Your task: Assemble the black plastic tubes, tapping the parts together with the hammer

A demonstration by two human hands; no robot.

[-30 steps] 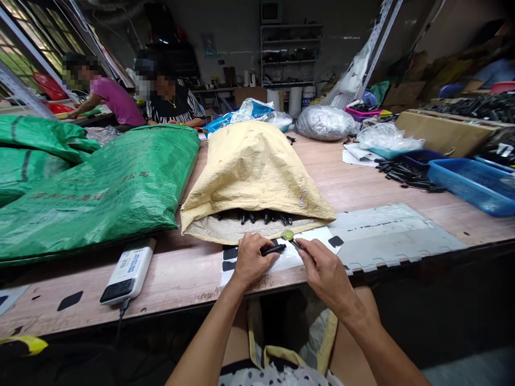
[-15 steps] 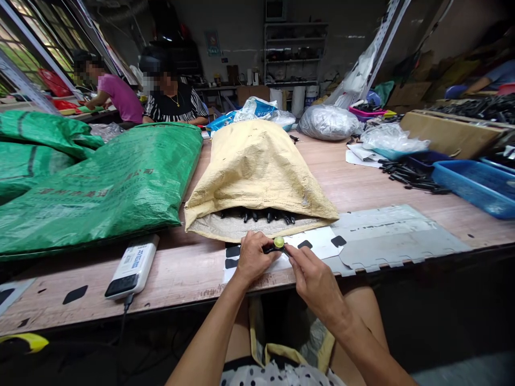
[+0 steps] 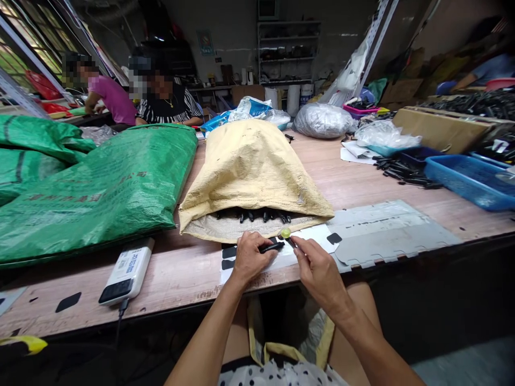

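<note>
My left hand (image 3: pixel 250 258) is closed around a slim black pen-shaped piece (image 3: pixel 276 246), its tip pointing right above the table edge. In my right hand (image 3: pixel 319 271) is a small dark-handled tool with a round yellow-green head (image 3: pixel 285 233), pinched between thumb and fingers. That head sits just above and beyond the black piece's tip; I cannot tell whether they touch. Directly behind both hands lies a pale yellow woven sack (image 3: pixel 253 171) with its mouth towards me. Several black pointed pieces (image 3: pixel 265 216) show inside the mouth.
A full green sack (image 3: pixel 120 182) lies at left, near a white power bank (image 3: pixel 126 273) with a cable. White and grey sheets (image 3: pixel 386 233) cover the table's front right. Loose black pieces (image 3: pixel 406 171) lie beside a blue tray (image 3: pixel 470 179). Two people sit across the table.
The tool's round head has shifted away from the black piece, and more of that piece now shows out of my left hand. The whole view has shifted slightly.
</note>
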